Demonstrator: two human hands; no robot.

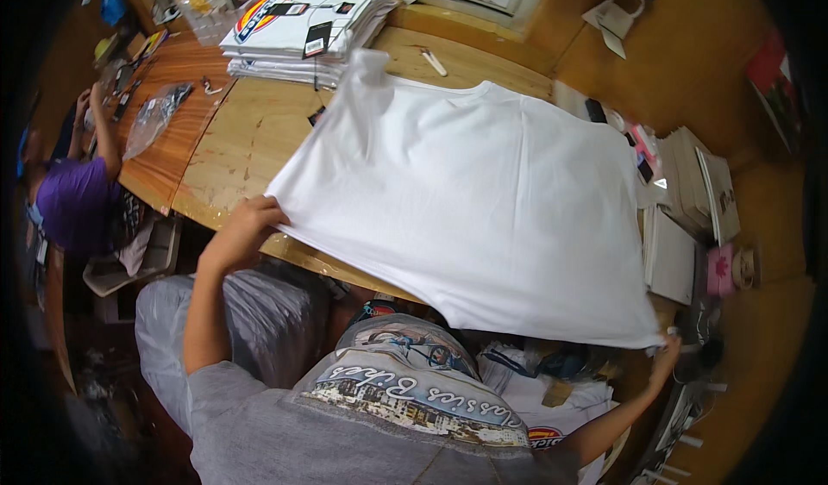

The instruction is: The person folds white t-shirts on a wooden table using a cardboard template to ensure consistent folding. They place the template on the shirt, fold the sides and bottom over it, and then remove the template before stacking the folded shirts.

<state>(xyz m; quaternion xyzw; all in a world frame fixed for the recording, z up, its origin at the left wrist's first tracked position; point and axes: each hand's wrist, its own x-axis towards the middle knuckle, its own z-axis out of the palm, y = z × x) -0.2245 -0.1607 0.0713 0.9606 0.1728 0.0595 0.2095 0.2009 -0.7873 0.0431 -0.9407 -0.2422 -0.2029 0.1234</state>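
Note:
A white T-shirt (483,200) is stretched out across the wooden table (233,140), its near edge pulled taut over the table's front edge. My left hand (250,231) grips the shirt's near left corner, fingers closed on the cloth. At the near right corner my right hand (666,351) is closed on the fabric too, small and partly blurred there. The shirt's far left part is lifted and smeared by motion, close to a stack of folded white T-shirts (302,24) with printed fronts and black hang tags.
On the left, another person in a purple top (76,200) works at the table. A clear plastic bag (158,118) lies nearby. Notebooks or folders (668,256) stand at the right, beside a pink box (720,269). A grey plastic-covered bundle (276,330) is below the table edge.

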